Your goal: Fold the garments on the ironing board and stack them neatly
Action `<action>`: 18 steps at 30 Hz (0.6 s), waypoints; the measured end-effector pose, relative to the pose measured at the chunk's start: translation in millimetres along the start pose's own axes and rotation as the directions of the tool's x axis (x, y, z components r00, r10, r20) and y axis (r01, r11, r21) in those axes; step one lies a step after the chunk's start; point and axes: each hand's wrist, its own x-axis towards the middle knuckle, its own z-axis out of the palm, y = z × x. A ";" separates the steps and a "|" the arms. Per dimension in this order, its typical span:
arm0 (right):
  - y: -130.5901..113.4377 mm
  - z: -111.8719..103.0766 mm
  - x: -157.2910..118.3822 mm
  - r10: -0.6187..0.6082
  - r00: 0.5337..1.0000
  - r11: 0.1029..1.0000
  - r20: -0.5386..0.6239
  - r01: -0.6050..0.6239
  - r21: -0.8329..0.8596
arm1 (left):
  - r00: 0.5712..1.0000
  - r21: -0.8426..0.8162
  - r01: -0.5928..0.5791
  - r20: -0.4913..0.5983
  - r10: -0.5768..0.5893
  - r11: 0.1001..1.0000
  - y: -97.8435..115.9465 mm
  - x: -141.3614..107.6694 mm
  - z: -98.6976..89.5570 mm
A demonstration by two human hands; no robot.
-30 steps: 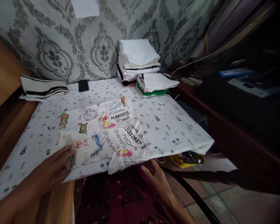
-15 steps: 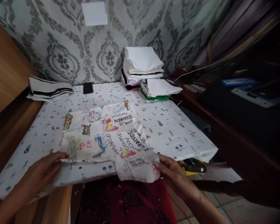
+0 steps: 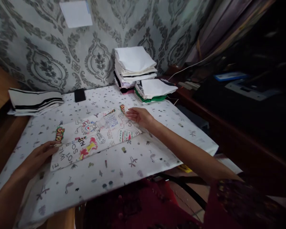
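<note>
A white cloth printed with coloured words and drawings lies folded into a long strip on the patterned table cover. At the strip's left end, my left hand has its fingertips pinched on the cloth's edge. My right hand is at the far right corner of the cloth, fingers extended and slightly apart, touching or just above it; their undersides are hidden.
Toward the wall stands a tall stack of folded cloths, with a lower stack beside it. A black phone and striped folded cloths lie farther left. A dark ledge borders the right side.
The near part of the cloth has been folded over, leaving a narrower strip. My right hand has moved from the near edge up to the far right corner. The view has shifted slightly.
</note>
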 end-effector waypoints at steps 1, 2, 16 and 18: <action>7.7 -10.8 -3.6 -0.057 0.998 0.996 -0.034 0.054 -0.075 | 0.998 -0.073 0.057 0.017 -0.056 0.996 -0.4 -2.1 0.6; 15.0 -22.5 -9.8 -0.120 0.991 0.980 -0.053 0.110 -0.164 | 0.991 -0.165 0.130 0.044 -0.124 0.978 -0.6 -4.4 0.8; 43.0 -64.2 -64.1 -0.359 0.909 0.372 0.212 0.348 -0.861 | 0.993 -0.057 0.099 -0.063 -0.102 0.993 -2.8 -10.8 9.0; 44.2 -68.0 -63.3 -0.363 0.900 0.366 0.240 0.375 -0.852 | 0.989 -0.126 0.044 -0.133 -0.061 0.991 4.6 -10.6 11.9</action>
